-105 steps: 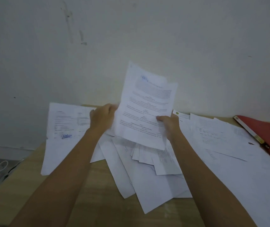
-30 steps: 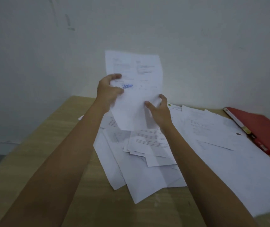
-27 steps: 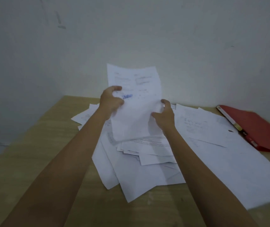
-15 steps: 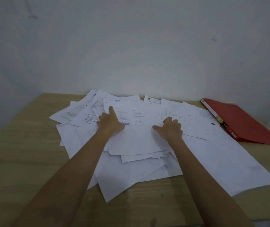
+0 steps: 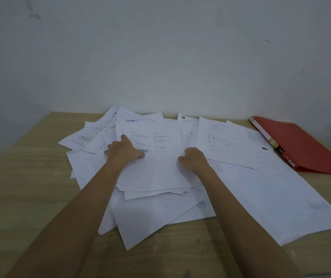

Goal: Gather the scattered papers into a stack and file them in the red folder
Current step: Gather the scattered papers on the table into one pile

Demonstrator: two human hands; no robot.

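Observation:
Several white printed papers (image 5: 156, 209) lie in a loose, overlapping pile on the wooden table (image 5: 30, 177). On top of the pile lies a sheet with a blue signature, the top sheet (image 5: 156, 169). My left hand (image 5: 124, 151) presses down on that sheet's left part with the index finger stretched forward. At the sheet's right edge rests my right hand (image 5: 193, 159), knuckles bent and fingertips hidden. The red folder (image 5: 305, 145) lies closed at the far right, against the wall and apart from both hands.
A large white sheet (image 5: 281, 197) spreads from the pile to the table's right front edge. More sheets (image 5: 92, 135) fan out at the back left. A plain white wall stands right behind the table. Bare wood shows at the left and front.
The sheet with the blue signature, held up in both hands a second ago, now lies flat on the pile. Both hands came down with it and rest on it.

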